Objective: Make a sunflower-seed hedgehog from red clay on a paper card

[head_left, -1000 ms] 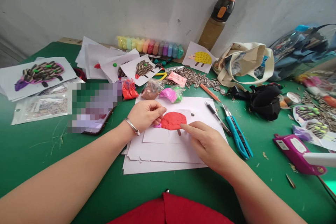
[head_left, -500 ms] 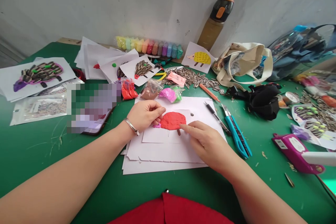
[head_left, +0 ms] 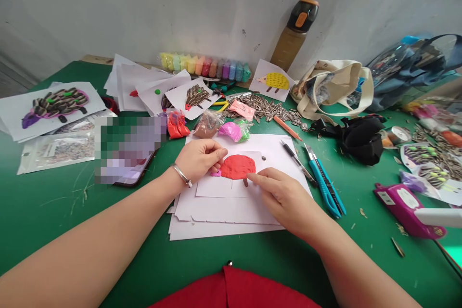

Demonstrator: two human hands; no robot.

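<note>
A flat oval of red modelling clay (head_left: 237, 167) lies on a small white card (head_left: 216, 188). A bit of pink clay (head_left: 216, 173) sits at its left end, and a brown strip (head_left: 246, 182) stands out below its right side. At the pink end, my left hand (head_left: 205, 155) is closed, thumb and fingers pressed together; what they hold, if anything, is hidden. From the other side, my right hand (head_left: 279, 190) reaches in with its index finger stretched to the clay's right edge, touching it, while the other fingers curl loosely. Under the card is a stack of white paper (head_left: 227, 228).
A pen (head_left: 299, 163) and a blue utility knife (head_left: 325, 185) lie right of the paper. Behind are bagged clay (head_left: 231, 131), sunflower seeds (head_left: 267, 108) and a yellow hedgehog card (head_left: 273, 79). A phone (head_left: 132, 173) lies left; a bottle (head_left: 294, 33) leans on the wall.
The view has shifted very slightly. Both hands stay in nearly the same place at the red clay, with no visible change in what they touch.
</note>
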